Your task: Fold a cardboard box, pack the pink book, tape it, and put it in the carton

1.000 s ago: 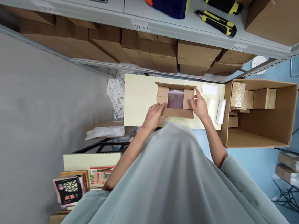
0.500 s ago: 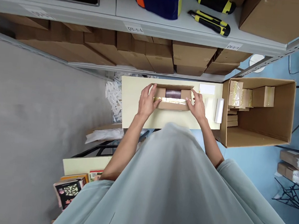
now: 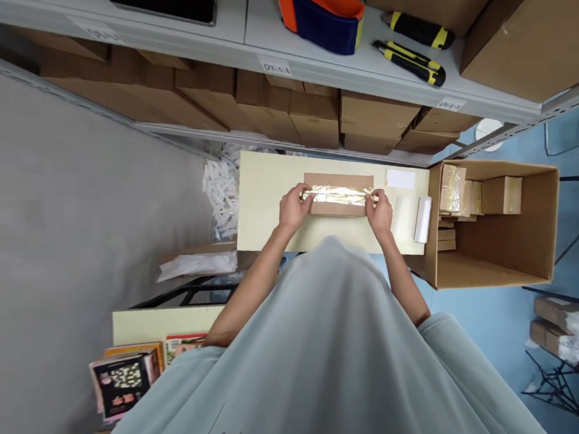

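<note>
Shelving rack (image 3: 331,66) spans the top of the frame, brown cartons (image 3: 372,116) lined up on its lower level. Pale tabletop (image 3: 263,201) sits mid-frame below it. Large open carton (image 3: 497,253) at right, close against the tabletop's right end, small boxes (image 3: 502,195) in its upper part.

Main item: small carton (image 3: 337,209), on the tabletop at frame centre, long side running left-right, brown panels showing above and below the tape.

Left hand (image 3: 294,209) is clamped on its left end, right hand (image 3: 380,214) on its right end, thumbs over the top. Hands well apart, carton between. Can't tell if the fingertips also pinch loose tape ends (too small to see).

Clear tape strip (image 3: 339,194) runs lengthwise across the top, shiny, looks wrinkled. White strip-like piece (image 3: 422,219) lies right of the right hand; white card (image 3: 400,179) just above and right of the carton. Neither touched.

Risks, my read:
- Uneven pull between the two hands could skew the tape and leave one panel poorly held.
- Wrinkles could trap air, so weak bond and a lifting edge.
- Tape could stick to a thumb and peel when the hand comes off.
- Pressing too hard mid-top could bow the panels in.
</note>
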A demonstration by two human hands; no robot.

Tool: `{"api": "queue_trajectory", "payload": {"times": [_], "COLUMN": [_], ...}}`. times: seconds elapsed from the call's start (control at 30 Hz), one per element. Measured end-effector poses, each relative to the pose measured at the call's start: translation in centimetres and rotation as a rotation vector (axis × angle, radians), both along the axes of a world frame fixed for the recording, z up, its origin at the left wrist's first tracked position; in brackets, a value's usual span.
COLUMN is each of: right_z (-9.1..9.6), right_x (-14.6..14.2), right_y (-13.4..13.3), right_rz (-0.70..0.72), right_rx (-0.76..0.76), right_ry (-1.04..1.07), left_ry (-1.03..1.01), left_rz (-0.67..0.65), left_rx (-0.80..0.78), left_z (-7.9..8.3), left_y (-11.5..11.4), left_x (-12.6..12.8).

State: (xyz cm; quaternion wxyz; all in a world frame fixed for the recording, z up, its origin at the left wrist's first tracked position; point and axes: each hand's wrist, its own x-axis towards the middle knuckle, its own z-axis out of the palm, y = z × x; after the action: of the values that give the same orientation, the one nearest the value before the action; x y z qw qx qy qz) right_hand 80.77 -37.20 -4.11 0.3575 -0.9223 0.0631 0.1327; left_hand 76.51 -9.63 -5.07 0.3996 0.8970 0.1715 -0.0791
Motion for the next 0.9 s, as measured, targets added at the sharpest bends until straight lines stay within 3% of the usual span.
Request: {"api": "queue_trajectory", "payload": {"times": [0.17, 0.27, 0.43, 0.57, 0.77, 0.9], "right_z": [0.8, 1.8, 3.2, 3.3, 3.5, 4.2], "right_x": [1.5, 1.3, -1.9, -3.9, -3.6, -2.9], "right_y": [0.6, 0.6, 0.8, 1.5, 2.2, 2.1], "right_rz": [-0.123, -0.130, -0.085, 0.016, 0.141, 0.170], "right_rx": [0.005, -0.013, -0.041, -0.148, -0.321, -0.360], "right_ry": [0.102, 0.132, 0.100, 0.187, 0.266, 0.315], "left_ry": [0.064, 0.071, 0.067, 0.160, 0.233, 0.270], "left_rz": [0.221, 0.278, 0.263, 0.219, 0.100, 0.097], "left_rx": [-0.082, -0.095, -0.047, 0.005, 0.136, 0.091], "left_z": [0.5, 1.0, 1.6, 1.4, 0.8, 0.9], "left_y": [-0.9, -1.1, -0.3, 0.4, 0.8, 1.3], "left_x": [0.7, 0.3, -2.8, -4.4, -3.5, -2.8]}}
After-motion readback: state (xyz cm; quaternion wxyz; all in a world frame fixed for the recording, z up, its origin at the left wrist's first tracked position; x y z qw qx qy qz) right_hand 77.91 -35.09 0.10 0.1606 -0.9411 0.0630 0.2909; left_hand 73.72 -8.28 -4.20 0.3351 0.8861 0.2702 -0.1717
